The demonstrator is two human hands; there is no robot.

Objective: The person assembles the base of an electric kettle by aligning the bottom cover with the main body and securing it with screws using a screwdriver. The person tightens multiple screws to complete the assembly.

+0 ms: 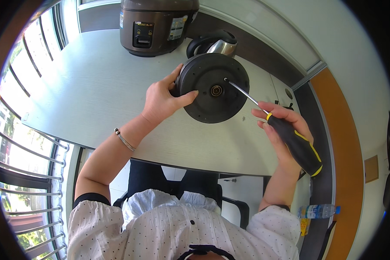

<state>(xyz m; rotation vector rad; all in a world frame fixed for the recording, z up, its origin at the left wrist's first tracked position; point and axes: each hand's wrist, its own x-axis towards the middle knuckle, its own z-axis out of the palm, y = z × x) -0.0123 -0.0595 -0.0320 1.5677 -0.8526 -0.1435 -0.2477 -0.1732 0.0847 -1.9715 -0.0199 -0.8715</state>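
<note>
An electric kettle with a steel body point(223, 48) and black handle is tipped over, its round black underside point(203, 106) facing me. A ringed metal connector point(216, 90) sits in the middle of that underside. My left hand point(162, 96) grips the kettle's left edge, thumb on the black face and fingers behind the rim. In my right hand point(286, 125) is a screwdriver with a black and yellow handle point(297, 147). Its steel shaft slants up and left, the tip touching or very near a small hole above and right of the connector; the exact contact is too small to tell.
A brown rice cooker point(156, 26) stands at the back of the pale table point(104, 86). Barred windows point(26, 173) are on the left. To the right are a dark wall panel and a plastic water bottle point(318, 211), lower down. A chair armrest point(238, 210) shows beneath the table edge.
</note>
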